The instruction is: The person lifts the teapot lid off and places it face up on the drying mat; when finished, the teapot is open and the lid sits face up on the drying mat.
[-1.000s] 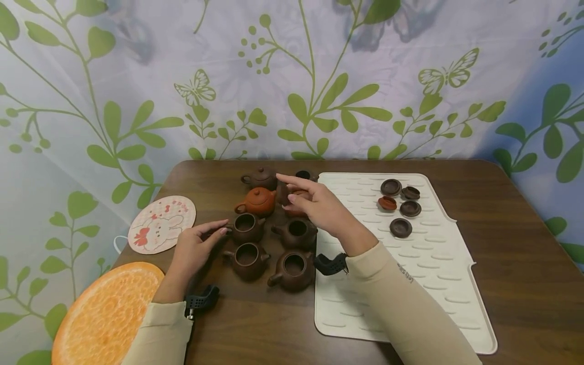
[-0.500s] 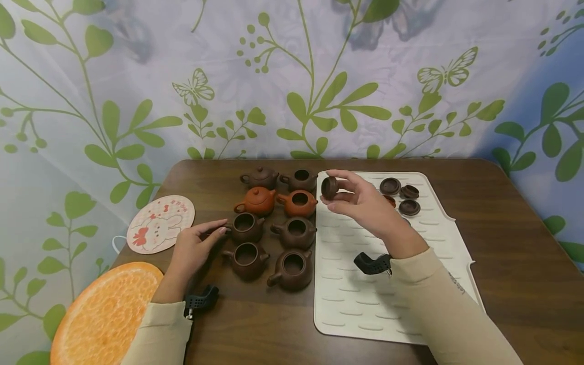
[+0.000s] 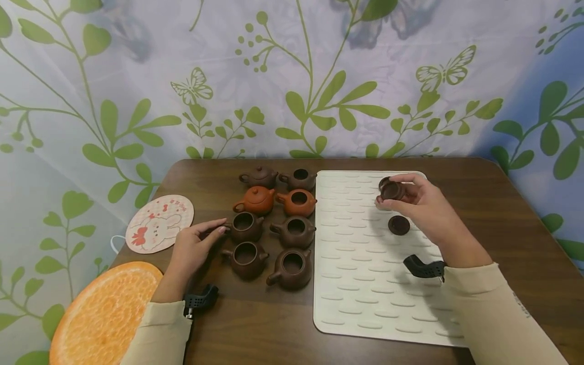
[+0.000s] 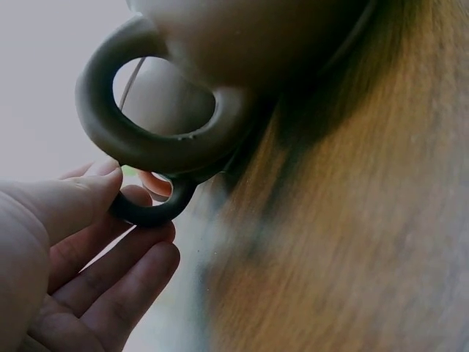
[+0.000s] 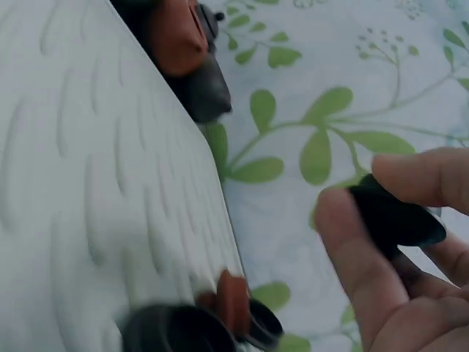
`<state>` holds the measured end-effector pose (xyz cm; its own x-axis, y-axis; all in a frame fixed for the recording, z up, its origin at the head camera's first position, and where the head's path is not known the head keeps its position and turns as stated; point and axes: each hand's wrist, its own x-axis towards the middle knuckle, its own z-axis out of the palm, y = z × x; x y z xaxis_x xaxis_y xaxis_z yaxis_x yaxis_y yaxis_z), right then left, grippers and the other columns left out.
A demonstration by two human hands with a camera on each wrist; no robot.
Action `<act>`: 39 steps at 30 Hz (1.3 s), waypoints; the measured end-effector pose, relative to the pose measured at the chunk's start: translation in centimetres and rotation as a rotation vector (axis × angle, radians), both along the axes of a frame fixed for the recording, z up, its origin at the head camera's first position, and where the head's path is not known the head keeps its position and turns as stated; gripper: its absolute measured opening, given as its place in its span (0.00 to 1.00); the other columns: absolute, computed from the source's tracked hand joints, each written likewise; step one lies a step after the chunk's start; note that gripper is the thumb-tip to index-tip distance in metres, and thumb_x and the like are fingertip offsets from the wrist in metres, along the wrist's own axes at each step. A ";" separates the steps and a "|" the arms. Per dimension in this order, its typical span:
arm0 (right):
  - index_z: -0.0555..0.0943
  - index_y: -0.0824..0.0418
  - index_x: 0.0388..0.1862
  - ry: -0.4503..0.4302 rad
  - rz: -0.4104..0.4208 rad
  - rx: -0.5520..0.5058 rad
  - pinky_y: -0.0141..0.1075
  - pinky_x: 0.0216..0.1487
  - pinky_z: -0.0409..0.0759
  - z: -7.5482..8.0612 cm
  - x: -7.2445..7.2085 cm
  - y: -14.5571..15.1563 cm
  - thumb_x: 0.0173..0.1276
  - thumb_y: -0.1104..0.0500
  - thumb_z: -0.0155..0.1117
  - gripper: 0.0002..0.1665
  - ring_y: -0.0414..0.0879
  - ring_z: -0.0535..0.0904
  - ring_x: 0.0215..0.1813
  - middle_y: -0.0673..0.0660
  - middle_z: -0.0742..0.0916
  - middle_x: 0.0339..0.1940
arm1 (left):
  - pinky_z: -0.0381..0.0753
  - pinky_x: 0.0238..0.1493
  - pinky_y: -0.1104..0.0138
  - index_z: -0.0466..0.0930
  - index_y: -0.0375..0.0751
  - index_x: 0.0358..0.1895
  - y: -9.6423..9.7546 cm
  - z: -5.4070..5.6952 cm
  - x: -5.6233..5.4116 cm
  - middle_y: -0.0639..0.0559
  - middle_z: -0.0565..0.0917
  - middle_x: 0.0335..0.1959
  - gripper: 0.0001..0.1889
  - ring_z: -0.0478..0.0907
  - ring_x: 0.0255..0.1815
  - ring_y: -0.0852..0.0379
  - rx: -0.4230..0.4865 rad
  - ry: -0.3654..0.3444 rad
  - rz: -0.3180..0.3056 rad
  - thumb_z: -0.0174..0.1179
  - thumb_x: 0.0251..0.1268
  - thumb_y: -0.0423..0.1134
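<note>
My left hand [image 3: 195, 247] pinches the handle [image 4: 150, 213] of a lidless dark brown teapot [image 3: 239, 237]; in the left wrist view, another pot's larger handle [image 4: 139, 143] is nearer the camera. My right hand [image 3: 431, 208] holds a small dark teapot lid [image 5: 396, 216] between thumb and fingers, over the back of the white mat [image 3: 347, 304]. Beneath and behind it, other lids are partly hidden; the right wrist view shows an orange-red lid [image 5: 233, 302] and dark ones. One dark lid [image 3: 399, 225] lies nearer on the mat.
Two columns of teapots stand left of the mat. An orange-red pot [image 3: 255, 200] and a brown pot [image 3: 259, 176] wear lids; an orange-red pot [image 3: 298, 202] and several brown ones are lidless. An orange-slice pad [image 3: 107, 314] and a bunny coaster [image 3: 159, 223] lie at left.
My right hand has moved right from above the back teapots to the lids on the mat, carrying the dark lid. My left hand has stayed at the teapot handle.
</note>
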<state>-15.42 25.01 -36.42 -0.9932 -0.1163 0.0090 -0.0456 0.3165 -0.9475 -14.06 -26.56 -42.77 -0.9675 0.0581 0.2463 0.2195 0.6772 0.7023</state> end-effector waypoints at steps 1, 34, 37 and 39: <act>0.70 0.59 0.72 0.003 -0.007 0.027 0.32 0.51 0.82 0.1 0.1 0.7 0.73 0.57 0.75 0.34 0.44 0.84 0.55 0.64 0.83 0.62 | 0.81 0.55 0.54 0.91 0.44 0.58 0.0 0.0 0.0 0.47 0.90 0.49 0.13 0.86 0.54 0.48 0.001 0.004 0.000 0.68 0.76 0.41; 0.79 0.67 0.51 -0.072 0.376 0.394 0.38 0.41 0.81 -1.7 0.1 8.5 0.58 0.66 0.84 0.26 0.50 0.81 0.45 0.58 0.84 0.46 | 0.79 0.49 0.70 0.91 0.43 0.57 0.1 0.0 0.1 0.49 0.91 0.47 0.13 0.87 0.51 0.51 -0.008 0.016 0.002 0.69 0.75 0.39; 0.78 0.67 0.51 -0.092 0.393 0.365 0.37 0.41 0.81 -1.9 0.2 8.6 0.59 0.66 0.84 0.26 0.50 0.81 0.44 0.59 0.84 0.45 | 0.79 0.49 0.70 0.91 0.43 0.57 0.1 0.0 0.2 0.49 0.91 0.47 0.13 0.87 0.51 0.50 -0.008 0.019 -0.001 0.69 0.75 0.39; 0.78 0.68 0.51 -0.100 0.406 0.352 0.37 0.41 0.81 -2.1 0.1 8.7 0.59 0.66 0.83 0.26 0.51 0.81 0.44 0.59 0.84 0.45 | 0.79 0.49 0.71 0.91 0.43 0.57 0.1 0.0 0.1 0.49 0.91 0.46 0.13 0.87 0.50 0.51 -0.006 0.019 -0.001 0.69 0.75 0.39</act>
<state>-15.28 33.68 -38.49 -0.8616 -0.4701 -0.1915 -0.1458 0.5906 -0.7937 -13.92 -26.45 -42.79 -0.9625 0.0609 0.2645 0.2338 0.6811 0.6939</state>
